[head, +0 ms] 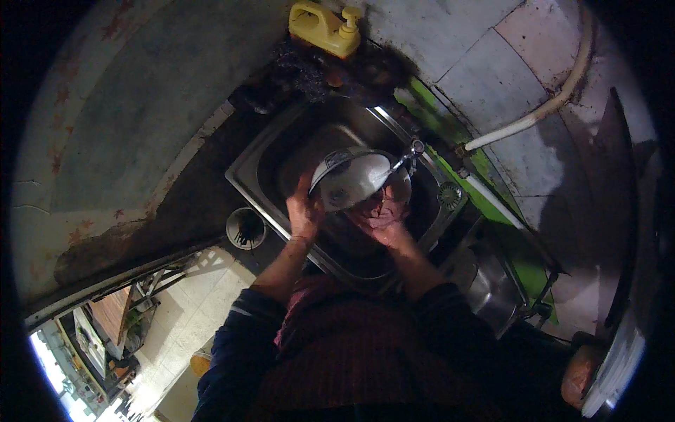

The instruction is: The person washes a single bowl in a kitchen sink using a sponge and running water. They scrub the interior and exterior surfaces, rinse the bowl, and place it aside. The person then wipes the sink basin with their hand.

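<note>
A white bowl (350,182) with a dark patterned rim is tilted above the stainless-steel sink (285,132). Water runs onto its right side from the metal tap (416,147). My left hand (306,211) grips the bowl at its left edge, fingers partly hidden behind it. Close to the bowl's lower right edge is my right hand (387,216), wet, with its palm turned up and fingers curled. Whether it bears on the bowl is not clear. Another pale rounded surface (403,184) shows behind the bowl, mostly hidden.
A yellow jug with a pump (324,29) stands beyond the sink, behind dark scrubbing material (303,74). Left of the sink is a white cup (246,228) holding dark thin items. A round strainer (450,196) lies on the right rim. A pale pipe (527,120) runs along the tiled wall.
</note>
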### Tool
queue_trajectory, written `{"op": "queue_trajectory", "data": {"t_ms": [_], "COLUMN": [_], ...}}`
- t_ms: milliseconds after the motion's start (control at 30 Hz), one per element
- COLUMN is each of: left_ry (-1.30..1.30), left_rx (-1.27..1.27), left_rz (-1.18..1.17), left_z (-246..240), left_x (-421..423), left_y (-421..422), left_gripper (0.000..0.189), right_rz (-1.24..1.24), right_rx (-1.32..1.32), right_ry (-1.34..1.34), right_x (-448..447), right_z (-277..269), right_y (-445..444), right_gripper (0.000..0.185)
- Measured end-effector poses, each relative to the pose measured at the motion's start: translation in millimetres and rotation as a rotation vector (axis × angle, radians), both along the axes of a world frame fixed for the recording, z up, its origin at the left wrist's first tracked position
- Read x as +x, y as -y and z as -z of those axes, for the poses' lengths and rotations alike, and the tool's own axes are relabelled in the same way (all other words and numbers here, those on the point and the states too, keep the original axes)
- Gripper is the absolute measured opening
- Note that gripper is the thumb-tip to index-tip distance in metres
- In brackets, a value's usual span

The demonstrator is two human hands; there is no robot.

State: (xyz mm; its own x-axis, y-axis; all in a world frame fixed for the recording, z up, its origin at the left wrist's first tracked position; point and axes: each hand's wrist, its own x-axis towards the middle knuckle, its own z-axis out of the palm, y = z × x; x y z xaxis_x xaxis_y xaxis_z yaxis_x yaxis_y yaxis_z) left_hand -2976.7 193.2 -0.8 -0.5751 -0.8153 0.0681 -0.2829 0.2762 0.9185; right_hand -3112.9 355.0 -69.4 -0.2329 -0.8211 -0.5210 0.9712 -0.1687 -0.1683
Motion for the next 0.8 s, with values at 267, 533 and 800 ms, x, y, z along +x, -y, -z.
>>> {"op": "queue_trajectory", "data": {"t_ms": [267,533,800], "left_ry": [-0.090,0.029,0.423], "left_rx": [-0.360,0.493,0.038], "left_rz": [0.253,0.650,0.223], "left_z": [-44,-53,21], "left_x": [32,-27,-51], "left_y": [21,-95,-44], "left_gripper": [0.061,0.036,0.048], "right_rz": [-0.266,-0.070,-0.015], "right_rx": [0.811,0.870,1.404], "right_ry": [-1.878,-0.872,-0.768], "right_x": [-49,-1,56], "right_z": [-51,-118,-79], "right_y": [-17,-168,-316], "right_gripper": [0.056,0.038,0.036]}}
